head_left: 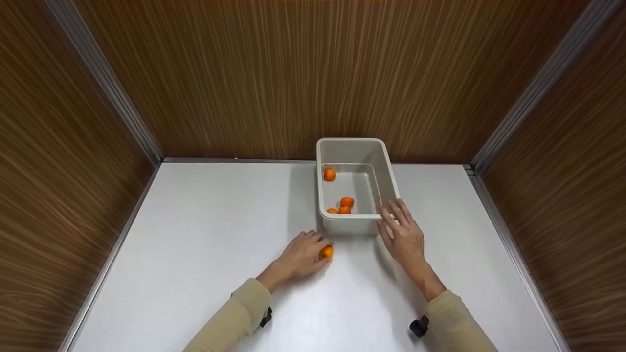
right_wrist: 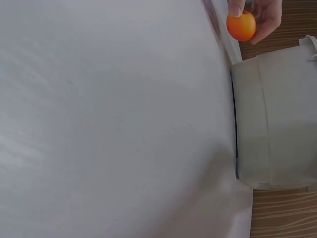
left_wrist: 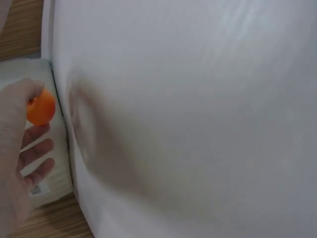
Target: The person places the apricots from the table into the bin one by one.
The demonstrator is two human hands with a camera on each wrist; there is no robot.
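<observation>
My left hand pinches a small orange ball on the white table, just in front of a white plastic bin. The left wrist view shows that ball between thumb and fingers, with the bin's wall behind it. It appears again in the right wrist view, where the ball sits beside the bin. My right hand lies flat with straight fingers touching the bin's near right corner. Inside the bin lie several orange balls, one apart at the far left.
The white table is enclosed by wood-grain walls on three sides, with metal trim at the corners. The bin stands against the back wall, right of centre. Wide bare table surface stretches to the left.
</observation>
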